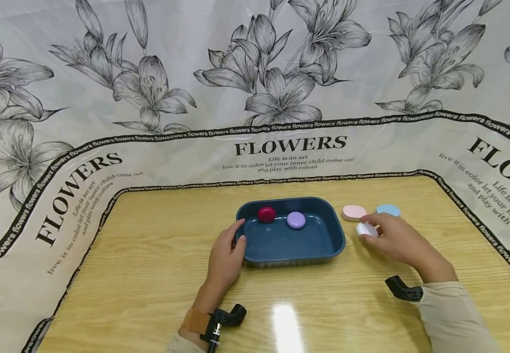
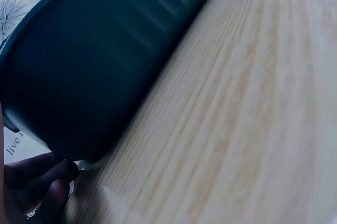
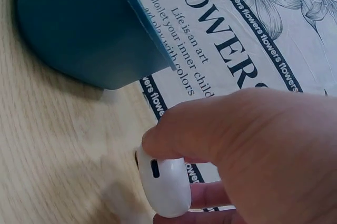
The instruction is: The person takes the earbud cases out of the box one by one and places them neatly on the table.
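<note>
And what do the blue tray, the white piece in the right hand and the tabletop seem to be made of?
The blue tray: probably semi-gloss moulded plastic, given its soft highlights and ribbed wall. The white piece: likely smooth, glossy plastic, from its pale sheen. The tabletop: wood or wood-look laminate, fairly glossy; its grain and glare fit either.

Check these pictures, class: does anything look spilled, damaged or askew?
Nothing stands out. The blue tray sits upright on the table, holding a red piece and a purple piece; no spill or damage shows. The right hand grips the white piece beside the tray.
</note>
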The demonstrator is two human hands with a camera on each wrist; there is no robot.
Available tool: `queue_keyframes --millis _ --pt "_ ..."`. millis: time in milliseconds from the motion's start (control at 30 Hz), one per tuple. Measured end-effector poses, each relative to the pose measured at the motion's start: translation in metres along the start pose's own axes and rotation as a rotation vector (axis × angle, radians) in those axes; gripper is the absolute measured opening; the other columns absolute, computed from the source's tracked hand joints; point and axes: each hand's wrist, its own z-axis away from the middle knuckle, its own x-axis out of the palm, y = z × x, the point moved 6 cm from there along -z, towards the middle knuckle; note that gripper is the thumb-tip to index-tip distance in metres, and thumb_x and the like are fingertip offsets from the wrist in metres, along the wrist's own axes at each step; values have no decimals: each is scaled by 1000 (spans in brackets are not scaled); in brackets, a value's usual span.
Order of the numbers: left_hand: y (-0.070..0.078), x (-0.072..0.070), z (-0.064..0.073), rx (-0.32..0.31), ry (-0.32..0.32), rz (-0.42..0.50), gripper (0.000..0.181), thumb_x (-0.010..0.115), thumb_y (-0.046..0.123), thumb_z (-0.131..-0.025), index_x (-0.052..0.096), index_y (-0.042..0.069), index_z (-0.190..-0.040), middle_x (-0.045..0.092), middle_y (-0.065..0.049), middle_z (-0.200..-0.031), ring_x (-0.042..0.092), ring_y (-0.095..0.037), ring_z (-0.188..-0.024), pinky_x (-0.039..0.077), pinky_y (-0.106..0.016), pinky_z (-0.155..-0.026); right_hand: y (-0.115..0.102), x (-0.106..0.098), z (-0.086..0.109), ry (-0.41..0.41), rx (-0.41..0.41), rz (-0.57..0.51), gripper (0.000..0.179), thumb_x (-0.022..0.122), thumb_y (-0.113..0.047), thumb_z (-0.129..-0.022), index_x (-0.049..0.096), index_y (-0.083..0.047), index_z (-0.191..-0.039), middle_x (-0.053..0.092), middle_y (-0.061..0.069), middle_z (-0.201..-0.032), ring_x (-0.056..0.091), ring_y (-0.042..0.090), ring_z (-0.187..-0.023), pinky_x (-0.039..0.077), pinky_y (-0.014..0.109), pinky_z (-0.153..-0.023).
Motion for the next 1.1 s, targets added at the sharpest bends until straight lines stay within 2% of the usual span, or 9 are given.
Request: queue_keyframes --millis 267,433,567,767,867,1000,1100 --pt "0 -1 2 -10 9 -10 41 54 24 -103 57 27 -143 63 -4 -123 57 -18 -99 46 -44 -87 -1 8 -1 -14 -16 37 41 72 -14 -90 65 5 -125 68 15 -104 60 22 -83 48 44 -73" --pt "1 -2 -1 -9 -5 -18 41 54 25 -103 56 28 -144 62 -4 -123 56 -18 -99 46 -43 -87 -1 10 -1 -15 14 102 44 72 -20 -90 65 2 -127 68 13 -104 62 25 -86 48 48 -76" --pt "2 -4 -4 -1 11 -16 41 55 24 -102 57 28 -143 63 -4 -122 56 -19 -97 46 -43 -86 -1 10 -2 -3 23 124 45 71 -25 -90 65 0 -127 69 14 -104 64 28 -90 48 52 -78" --pt "2 0 -5 2 -11 -8 41 54 25 -103 57 27 -144 62 -3 -125 56 -18 -100 46 -43 -88 0 10 1 -5 48 160 45 71 -28 -90 66 -2 -126 69 12 -103 63 30 -91 48 53 -78" --pt "1 1 -2 -10 -13 -7 41 55 23 -103 57 27 -143 63 -1 -117 55 -18 -94 45 -41 -83 1 11 2 -7 53 165 45 72 -29 -91 67 -2 -126 70 12 -103 64 28 -90 48 52 -78" --pt "2 -2 0 1 7 1 41 55 23 -103 57 27 -143 60 1 -102 51 -19 -83 42 -40 -75 0 11 2 3 52 169 45 71 -30 -91 67 -3 -126 70 12 -103 65 27 -89 49 51 -76" --pt "3 -1 0 11 13 5 41 54 23 -103 57 26 -143 58 1 -98 50 -18 -81 41 -39 -73 0 8 2 5 52 174 45 71 -30 -91 67 -3 -126 70 13 -104 64 29 -90 49 52 -77"
